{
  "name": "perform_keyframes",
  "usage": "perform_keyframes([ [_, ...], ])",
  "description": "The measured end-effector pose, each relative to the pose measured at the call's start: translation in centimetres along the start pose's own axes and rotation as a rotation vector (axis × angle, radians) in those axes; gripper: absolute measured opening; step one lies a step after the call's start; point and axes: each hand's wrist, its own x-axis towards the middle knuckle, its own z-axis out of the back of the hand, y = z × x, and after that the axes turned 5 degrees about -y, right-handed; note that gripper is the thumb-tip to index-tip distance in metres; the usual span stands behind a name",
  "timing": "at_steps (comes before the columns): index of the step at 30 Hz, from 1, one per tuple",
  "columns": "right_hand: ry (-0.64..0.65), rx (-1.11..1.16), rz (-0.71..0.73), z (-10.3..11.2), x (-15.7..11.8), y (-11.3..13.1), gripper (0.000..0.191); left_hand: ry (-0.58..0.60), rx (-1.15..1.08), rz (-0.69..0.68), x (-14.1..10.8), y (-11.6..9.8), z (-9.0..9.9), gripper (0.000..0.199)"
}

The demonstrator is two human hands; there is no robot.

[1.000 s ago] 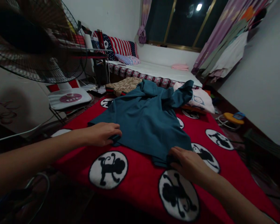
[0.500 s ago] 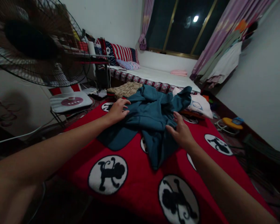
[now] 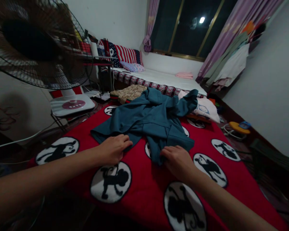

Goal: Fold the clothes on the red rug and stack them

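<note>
A dark teal garment lies crumpled over a red blanket with round black-and-white figure patches. At the garment's near left edge, my left hand has its fingers bent together on the cloth. My right hand pinches the near tip of the garment, right of centre. Folds hide part of the garment's shape.
A large fan stands at the left on its base. Beyond the blanket are a patterned brown cushion, a pale pillow and a bed. A yellow stool stands at the right.
Both hands have come nearer to the camera and closed on the garment's near edge. Its left part is spread further left, and its near tip has moved back and folded.
</note>
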Motion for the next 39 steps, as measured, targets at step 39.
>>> perform_keyframes([
  [39, -0.822, 0.825, -0.431, 2.7, 1.4, 0.0, 0.036, -0.335, -0.203, 0.109, 5.6, -4.9, -1.6, 0.068],
])
